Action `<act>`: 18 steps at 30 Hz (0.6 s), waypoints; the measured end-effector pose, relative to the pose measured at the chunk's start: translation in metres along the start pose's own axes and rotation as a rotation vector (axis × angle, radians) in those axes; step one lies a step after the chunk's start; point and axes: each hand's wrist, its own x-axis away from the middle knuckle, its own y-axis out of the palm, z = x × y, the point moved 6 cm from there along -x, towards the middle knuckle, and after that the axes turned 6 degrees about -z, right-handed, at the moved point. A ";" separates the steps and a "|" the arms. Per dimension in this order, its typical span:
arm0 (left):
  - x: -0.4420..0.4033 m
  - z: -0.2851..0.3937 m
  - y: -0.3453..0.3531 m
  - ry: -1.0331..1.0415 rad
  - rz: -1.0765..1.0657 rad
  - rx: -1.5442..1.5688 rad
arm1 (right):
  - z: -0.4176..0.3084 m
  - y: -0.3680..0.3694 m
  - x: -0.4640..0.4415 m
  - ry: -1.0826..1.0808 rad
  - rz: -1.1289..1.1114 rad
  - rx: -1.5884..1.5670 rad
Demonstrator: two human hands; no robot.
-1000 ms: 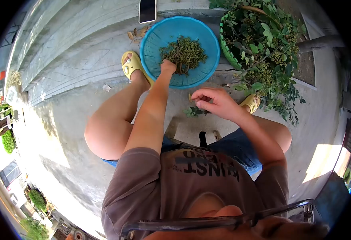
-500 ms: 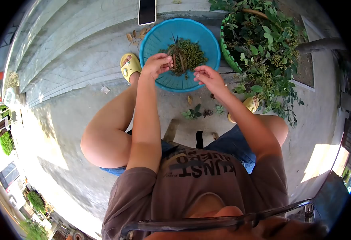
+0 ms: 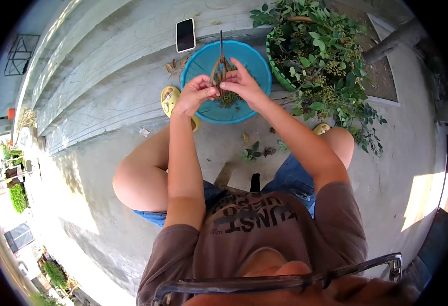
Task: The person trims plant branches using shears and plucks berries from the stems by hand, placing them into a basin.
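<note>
As your L hand (image 3: 197,95) pinches the scissors (image 3: 221,65), R hand (image 3: 244,88) touching (grip unclear), blades (image 3: 221,45) point fwd, away from fingers.

A single view, from a camera worn on the person's head, looks steeply down and forward over the body. Its very wide lens bends straight edges and leaves the frame's corners black. Nearest the lens, dark-rimmed glasses (image 3: 244,284) cross the bottom; just beyond, a brown printed cotton T-shirt (image 3: 267,239) fills lower centre, lettering upside down. Farther off are a round blue plastic basin (image 3: 249,53), upper centre, and grey concrete steps (image 3: 106,61), upper left.
</note>
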 end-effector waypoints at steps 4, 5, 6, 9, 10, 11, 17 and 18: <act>-0.003 0.021 0.041 0.035 -0.063 -0.180 | -0.032 0.000 0.014 -0.104 0.026 -0.099; -0.001 0.036 0.054 0.077 -0.068 -0.226 | -0.043 -0.007 0.024 -0.119 0.053 -0.090; -0.001 0.049 0.066 0.118 -0.067 -0.272 | -0.055 -0.007 0.033 -0.142 0.004 -0.135; -0.009 0.074 0.101 0.165 -0.118 -0.215 | -0.080 -0.018 0.068 -0.173 -0.065 -0.201; -0.016 0.077 0.110 0.164 -0.132 -0.217 | -0.086 -0.024 0.083 -0.169 -0.096 -0.224; -0.026 0.082 0.116 0.204 -0.098 -0.260 | -0.088 -0.034 0.099 -0.169 -0.054 -0.265; -0.101 0.089 0.198 0.332 -0.018 -0.618 | -0.080 -0.115 0.182 -0.134 0.166 -0.354; -0.116 0.087 0.217 0.377 -0.069 -0.678 | -0.078 -0.122 0.194 -0.141 0.170 -0.363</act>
